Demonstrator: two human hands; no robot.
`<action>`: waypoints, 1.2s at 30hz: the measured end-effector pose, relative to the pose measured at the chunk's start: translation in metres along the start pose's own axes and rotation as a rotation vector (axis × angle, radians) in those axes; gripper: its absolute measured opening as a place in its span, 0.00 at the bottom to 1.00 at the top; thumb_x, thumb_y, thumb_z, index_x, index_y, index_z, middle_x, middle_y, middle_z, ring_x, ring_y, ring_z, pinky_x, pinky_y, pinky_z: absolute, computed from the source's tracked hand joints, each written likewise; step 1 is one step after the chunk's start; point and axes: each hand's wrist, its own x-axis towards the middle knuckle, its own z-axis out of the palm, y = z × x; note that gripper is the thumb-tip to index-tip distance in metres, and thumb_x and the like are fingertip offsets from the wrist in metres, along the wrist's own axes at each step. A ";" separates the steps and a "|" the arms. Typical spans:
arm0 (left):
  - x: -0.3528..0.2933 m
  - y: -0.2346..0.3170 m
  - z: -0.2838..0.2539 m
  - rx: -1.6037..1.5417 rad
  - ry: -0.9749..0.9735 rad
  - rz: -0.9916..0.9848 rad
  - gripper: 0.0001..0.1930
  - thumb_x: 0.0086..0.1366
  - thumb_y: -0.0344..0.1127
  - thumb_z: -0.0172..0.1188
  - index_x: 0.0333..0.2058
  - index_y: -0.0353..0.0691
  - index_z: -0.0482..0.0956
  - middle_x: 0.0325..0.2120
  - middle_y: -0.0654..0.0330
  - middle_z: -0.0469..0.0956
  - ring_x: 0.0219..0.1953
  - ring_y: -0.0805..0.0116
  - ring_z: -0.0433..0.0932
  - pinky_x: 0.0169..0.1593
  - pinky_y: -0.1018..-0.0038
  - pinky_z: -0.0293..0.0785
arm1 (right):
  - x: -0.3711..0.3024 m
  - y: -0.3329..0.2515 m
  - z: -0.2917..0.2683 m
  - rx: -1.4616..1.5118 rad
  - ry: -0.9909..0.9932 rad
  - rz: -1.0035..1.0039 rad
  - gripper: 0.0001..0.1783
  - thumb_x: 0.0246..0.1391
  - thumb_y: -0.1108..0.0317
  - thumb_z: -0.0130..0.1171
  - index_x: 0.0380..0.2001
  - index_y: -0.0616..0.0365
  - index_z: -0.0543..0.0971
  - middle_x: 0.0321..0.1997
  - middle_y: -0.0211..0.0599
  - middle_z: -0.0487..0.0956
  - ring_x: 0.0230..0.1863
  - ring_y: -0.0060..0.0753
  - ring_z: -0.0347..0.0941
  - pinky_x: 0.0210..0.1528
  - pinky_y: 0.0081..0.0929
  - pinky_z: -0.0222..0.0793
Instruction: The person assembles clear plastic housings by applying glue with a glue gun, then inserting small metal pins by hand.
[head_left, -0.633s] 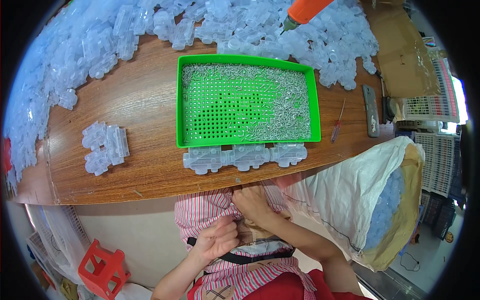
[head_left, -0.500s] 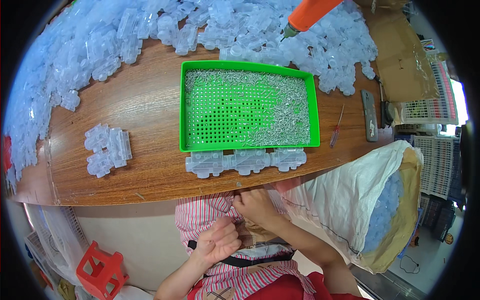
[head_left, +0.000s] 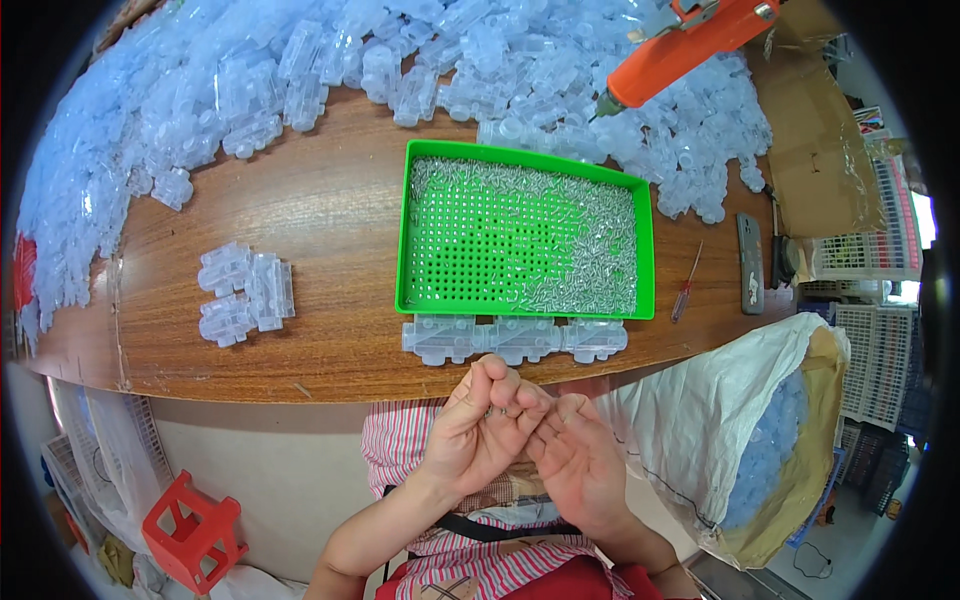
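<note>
Both my hands are raised together over my lap, just off the table's near edge. My left hand [head_left: 483,425] is closed, palm up, its fingers curled toward the thumb; a tiny greyish glint shows among them, too small to name. Beside it and touching or nearly touching its fingertips, my right hand [head_left: 582,462] has its fingers bent inward with thumb and forefinger pinched together. Whatever lies in that pinch is hidden. Just beyond them, a row of three clear plastic housings [head_left: 522,340] lies along the near side of a green perforated tray [head_left: 403,240] holding many small silver screws [head_left: 605,250].
Heaped clear plastic housings [head_left: 230,90] cover the table's far side. An orange electric screwdriver [head_left: 680,60] hangs above them. Three housings [head_left: 255,290] lie at left. A hand screwdriver [head_left: 684,290] and phone [head_left: 750,262] lie right, above a white sack [head_left: 690,420]. A red stool [head_left: 195,530] stands lower left.
My hands have risen from my lap and come together near the table edge; the right hand has turned palm up. The whole view has shifted, so the table's things appear further right.
</note>
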 end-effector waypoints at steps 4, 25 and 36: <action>0.018 0.004 0.029 0.073 -0.137 0.033 0.13 0.72 0.43 0.41 0.42 0.42 0.69 0.29 0.64 0.71 0.44 0.64 0.72 0.57 0.63 0.67 | 0.005 0.005 0.036 -0.073 0.009 -0.221 0.06 0.64 0.65 0.43 0.37 0.55 0.65 0.57 0.47 0.67 0.61 0.38 0.62 0.65 0.38 0.55; 0.123 -0.002 0.103 -0.083 -0.337 0.167 0.10 0.73 0.39 0.42 0.42 0.42 0.69 0.27 0.68 0.65 0.25 0.77 0.61 0.22 0.84 0.59 | 0.087 -0.036 0.101 -0.349 -0.138 -1.115 0.06 0.66 0.69 0.37 0.40 0.61 0.62 0.48 0.52 0.71 0.49 0.37 0.69 0.54 0.36 0.65; 0.126 -0.003 0.088 -0.125 -0.325 0.088 0.12 0.72 0.42 0.43 0.45 0.42 0.69 0.35 0.63 0.74 0.39 0.71 0.74 0.43 0.73 0.77 | 0.085 -0.065 0.101 -0.416 -0.089 -1.001 0.06 0.65 0.69 0.41 0.39 0.61 0.63 0.43 0.45 0.71 0.45 0.31 0.67 0.54 0.31 0.64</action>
